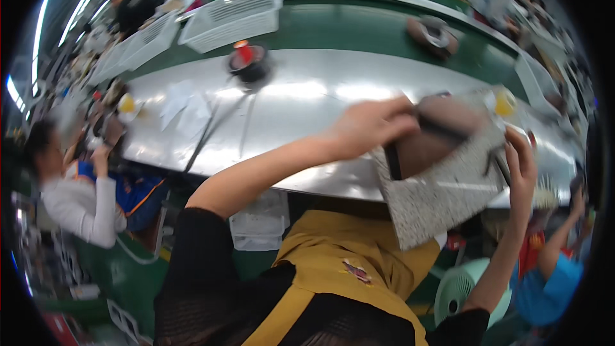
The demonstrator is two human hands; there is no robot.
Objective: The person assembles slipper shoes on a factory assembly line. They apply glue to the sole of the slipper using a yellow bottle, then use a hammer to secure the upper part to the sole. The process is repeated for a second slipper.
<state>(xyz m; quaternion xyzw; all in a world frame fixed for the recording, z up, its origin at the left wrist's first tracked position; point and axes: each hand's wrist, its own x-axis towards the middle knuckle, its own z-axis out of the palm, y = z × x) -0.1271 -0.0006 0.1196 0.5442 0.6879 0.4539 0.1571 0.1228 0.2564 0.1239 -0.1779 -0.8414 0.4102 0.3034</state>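
Nr the right end of the metal bench (pixel 288 106), at its near edge, a brown piece (pixel 426 150) w/ black trim lies tilted over a grey speckled slab (pixel 442 205); motion blur hides finer detail. L hand (pixel 384 125) is clamped on the piece's upper left edge, thumb & fingers closed. R hand (pixel 522 163) is well apart from it, at the slab's right side, fingers loosely bent, nr a thin dark item (pixel 493 161); can't tell if it grips anything. Slab's lowest corner juts past the bench's near edge, over the yellow apron (pixel 346 243).

Just beyond the slab, toward the bench's far right corner: a yellow-and-white item (pixel 505 104). Close to the bench's far edge, left of centre: dark round pot (pixel 251 72) w/ a red-topped thing (pixel 243 52) in it. White sheets (pixel 182 106) lie toward the left end; another yellow item (pixel 128 104) sits nr that end's edge.

Past the far edge: green belt (pixel 333 25) w/ white baskets (pixel 234 18) on its left part, brown-and-grey item (pixel 432 35) on its right.

Below the near edge: clear bin (pixel 259 218), pale green fan (pixel 458 288). Co-worker (pixel 86 208) in white sits by the left end; a 2nd, blue-clad person (pixel 544 288) is at far right.
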